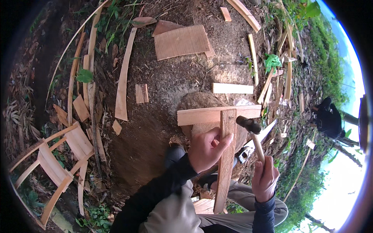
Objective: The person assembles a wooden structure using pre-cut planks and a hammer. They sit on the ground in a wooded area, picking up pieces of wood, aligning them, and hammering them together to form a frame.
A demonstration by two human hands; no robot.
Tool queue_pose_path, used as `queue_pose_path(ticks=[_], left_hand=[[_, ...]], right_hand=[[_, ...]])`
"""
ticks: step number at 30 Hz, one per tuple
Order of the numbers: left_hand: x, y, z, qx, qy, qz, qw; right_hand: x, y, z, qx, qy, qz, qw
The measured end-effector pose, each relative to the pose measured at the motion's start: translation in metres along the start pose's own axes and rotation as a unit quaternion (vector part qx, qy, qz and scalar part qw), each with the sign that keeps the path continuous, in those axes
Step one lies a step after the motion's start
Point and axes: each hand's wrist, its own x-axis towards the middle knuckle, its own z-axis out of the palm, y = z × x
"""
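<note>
My left hand is closed on an upright wooden slat, its thumb across the face and its other fingers partly hidden. The slat's top end lies over a horizontal wooden board, and a small dark spot shows near that end. In my right hand is a hammer, gripped by its pale wooden handle. The dark hammer head is just right of the slat's top. Behind the hammer handle lies a handsaw, its blade pointing up to the right. A stump or block shows behind the board.
A slatted wooden frame stands at the lower left. Flat wooden panels and a short pale board lie on the dirt beyond my hands. Long strips lie to the left. A dark item is at the right.
</note>
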Motion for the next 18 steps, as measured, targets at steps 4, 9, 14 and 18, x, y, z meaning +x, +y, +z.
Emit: queue_pose_path(ticks=[4,9,14,18], left_hand=[[-0.001,0.002,-0.003,0.010,0.015,0.016,1.000],[0.000,0.002,-0.003,0.018,0.010,0.021,1.000],[0.000,-0.003,0.002,-0.007,0.022,0.018,1.000],[0.001,0.004,0.000,0.016,0.015,0.009,1.000]], right_hand=[[-0.001,0.002,0.009,-0.011,-0.020,0.004,1.000],[-0.003,0.003,0.014,-0.020,0.024,-0.017,0.999],[0.000,0.007,0.020,-0.016,0.016,-0.005,1.000],[-0.006,0.008,0.019,-0.003,0.061,-0.025,0.998]])
